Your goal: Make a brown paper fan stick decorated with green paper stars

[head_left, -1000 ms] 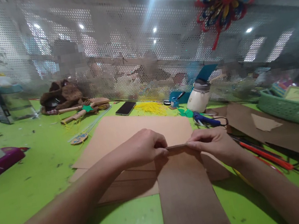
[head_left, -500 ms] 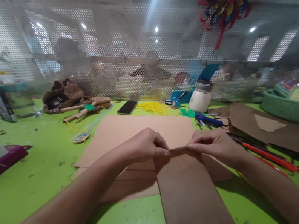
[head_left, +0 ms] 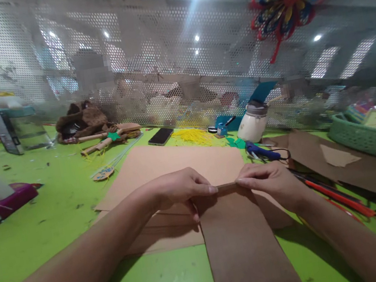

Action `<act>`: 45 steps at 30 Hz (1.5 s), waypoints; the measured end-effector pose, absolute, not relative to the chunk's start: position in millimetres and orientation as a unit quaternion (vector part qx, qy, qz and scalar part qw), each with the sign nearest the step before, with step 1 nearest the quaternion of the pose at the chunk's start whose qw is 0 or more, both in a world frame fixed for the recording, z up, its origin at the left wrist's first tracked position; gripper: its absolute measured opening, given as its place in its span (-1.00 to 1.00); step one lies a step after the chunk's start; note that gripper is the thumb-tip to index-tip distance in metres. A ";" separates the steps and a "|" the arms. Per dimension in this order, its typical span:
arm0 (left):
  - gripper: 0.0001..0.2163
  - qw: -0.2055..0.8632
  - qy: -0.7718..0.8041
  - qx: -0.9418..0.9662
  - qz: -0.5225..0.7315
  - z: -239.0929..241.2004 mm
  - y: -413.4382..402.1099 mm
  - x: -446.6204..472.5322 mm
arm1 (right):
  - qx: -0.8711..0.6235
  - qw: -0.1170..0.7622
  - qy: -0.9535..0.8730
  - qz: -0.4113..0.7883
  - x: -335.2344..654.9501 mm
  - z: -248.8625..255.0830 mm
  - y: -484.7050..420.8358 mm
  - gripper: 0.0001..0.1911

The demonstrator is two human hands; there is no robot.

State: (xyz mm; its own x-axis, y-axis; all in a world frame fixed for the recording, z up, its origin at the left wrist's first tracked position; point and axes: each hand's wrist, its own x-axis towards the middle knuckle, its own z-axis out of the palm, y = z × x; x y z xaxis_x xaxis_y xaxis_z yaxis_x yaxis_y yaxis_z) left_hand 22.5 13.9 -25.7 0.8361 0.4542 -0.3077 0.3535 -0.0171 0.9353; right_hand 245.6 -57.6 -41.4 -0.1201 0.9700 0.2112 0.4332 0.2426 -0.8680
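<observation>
A long strip of brown paper [head_left: 243, 242] runs from my hands down past the front edge of the view. Its far end has a narrow folded edge. My left hand [head_left: 184, 187] pinches the left end of that fold with thumb and finger, the other fingers curled at the strip's side. At the fold's right end, my right hand [head_left: 269, 182] pinches it between thumb and fingertips. Beneath both hands lie several tan paper sheets [head_left: 173, 162], overlapping on the green table [head_left: 171, 278].
Right of my hands are a blue-handled tool [head_left: 265, 152], an orange-handled tool [head_left: 341, 197] with a cord, brown paper [head_left: 309, 154] and a green basket [head_left: 371, 137]. Behind the sheets are a phone [head_left: 161, 136], yellow shreds [head_left: 192, 135] and a white jar [head_left: 253, 123]. A purple power strip [head_left: 20, 194] lies left.
My left thumb has slid slightly right along the fold, and its lower fingers have dropped beside the strip. The strip's near part has shifted a little right. My right hand has barely moved.
</observation>
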 end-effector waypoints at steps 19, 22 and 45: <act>-0.75 0.604 0.325 0.722 0.088 -31.3 17.3 26.8 | -0.546 0.382 -0.693 0.275 250.2 -44.9 -54.4 -0.75; -0.81 0.570 0.348 0.738 0.101 -34.0 18.4 28.2 | -0.544 0.364 -0.708 0.266 251.1 -44.2 -55.1 -0.74; -0.83 0.356 0.411 0.832 0.111 -28.1 24.2 27.1 | -0.563 0.333 -0.703 0.279 243.3 -57.0 -51.9 -0.80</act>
